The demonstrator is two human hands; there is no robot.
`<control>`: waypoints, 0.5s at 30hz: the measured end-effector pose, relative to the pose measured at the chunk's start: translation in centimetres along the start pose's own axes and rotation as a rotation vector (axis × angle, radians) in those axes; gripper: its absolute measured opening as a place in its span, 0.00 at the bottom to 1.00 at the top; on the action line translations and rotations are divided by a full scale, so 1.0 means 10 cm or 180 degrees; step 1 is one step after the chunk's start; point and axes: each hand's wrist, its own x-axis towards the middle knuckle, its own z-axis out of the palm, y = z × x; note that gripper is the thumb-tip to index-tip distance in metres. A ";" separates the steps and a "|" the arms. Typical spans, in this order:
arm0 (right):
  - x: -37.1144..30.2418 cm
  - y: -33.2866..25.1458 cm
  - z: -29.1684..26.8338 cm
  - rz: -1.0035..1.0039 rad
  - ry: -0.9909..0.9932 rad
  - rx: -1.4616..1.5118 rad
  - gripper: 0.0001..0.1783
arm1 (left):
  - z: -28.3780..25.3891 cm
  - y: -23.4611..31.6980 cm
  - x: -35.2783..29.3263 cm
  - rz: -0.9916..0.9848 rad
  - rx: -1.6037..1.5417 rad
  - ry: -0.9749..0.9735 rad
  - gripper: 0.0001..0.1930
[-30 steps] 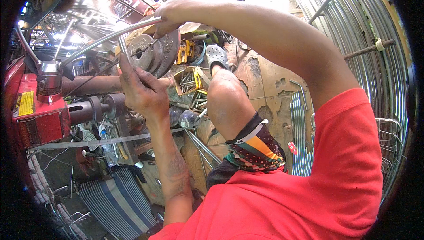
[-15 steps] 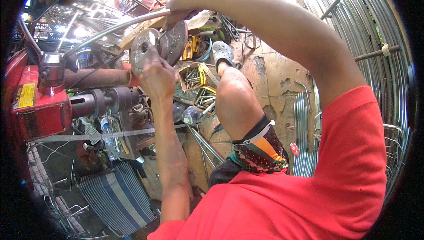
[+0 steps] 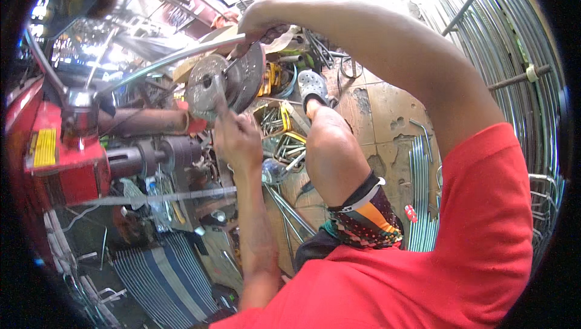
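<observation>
A long pale metal lever (image 3: 175, 59) runs from the hub of a red machine (image 3: 69, 171) up to my right hand (image 3: 261, 25). The right fingers are curled at the lever's end, above two round grey discs (image 3: 200, 96). My left hand (image 3: 240, 141) is closed just below the nearer disc, its index finger stretched toward the disc face. A thin greyish piece seems to stick out past that finger against the disc; blur hides what it is. Pale specks lie on the disc around a dark centre hole. The machine's dark spindle (image 3: 151, 156) lies left of the left hand.
Yellow-edged boxes (image 3: 272, 118) of metal pieces stand right of my left hand. A clear plastic bottle (image 3: 275, 171) lies below them. Metal tubes (image 3: 417, 193) rest on the worn tiled floor (image 3: 381, 117), with more stacked along the right. A striped seat (image 3: 166, 274) sits lower left.
The whole view has shifted, so the machine, discs and both arms appear lower and further right. My left hand sits slightly lower against the near disc. The right hand stays at the lever's end.
</observation>
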 end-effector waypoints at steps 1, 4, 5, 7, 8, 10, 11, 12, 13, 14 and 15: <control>0.04 -0.03 -0.01 0.0267 -0.0107 -0.0133 0.10 | -0.02 0.02 -0.04 0.0207 -0.0001 0.0337 0.24; 0.10 -0.14 0.04 0.0734 -0.0097 -0.0924 0.19 | -0.11 0.00 -0.03 0.0299 -0.0200 0.1322 0.23; 0.09 -0.16 0.06 0.0736 -0.0140 -0.0994 0.18 | -0.12 0.00 -0.02 0.0053 -0.0460 0.1498 0.21; 0.05 -0.19 0.07 0.0756 -0.0150 -0.1145 0.16 | -0.07 -0.01 0.09 -0.0381 -0.0268 0.0556 0.19; 0.02 -0.17 0.09 0.0637 -0.0166 -0.0966 0.15 | -0.01 -0.03 0.16 -0.0602 0.0225 -0.0598 0.19; -0.03 -0.12 0.08 0.0368 -0.0133 -0.0651 0.18 | 0.01 0.00 0.15 -0.0536 0.0458 -0.0996 0.20; -0.02 -0.11 0.04 0.0380 -0.0050 -0.0590 0.19 | 0.00 0.01 0.12 -0.0208 0.0174 -0.0238 0.21; 0.00 -0.09 -0.02 0.0390 0.0034 -0.0529 0.20 | -0.01 0.04 0.07 0.0344 -0.0152 0.0564 0.22; 0.06 -0.09 -0.03 0.0434 -0.0133 -0.0671 0.16 | -0.07 0.04 -0.01 0.0138 -0.0130 0.0583 0.22; 0.11 -0.08 -0.04 0.0286 -0.0468 -0.0943 0.12 | -0.13 0.01 -0.05 0.0183 -0.0127 0.0801 0.22; 0.17 -0.07 -0.04 0.0500 -0.0476 -0.0958 0.11 | -0.17 -0.01 -0.10 -0.0159 -0.0195 0.0872 0.23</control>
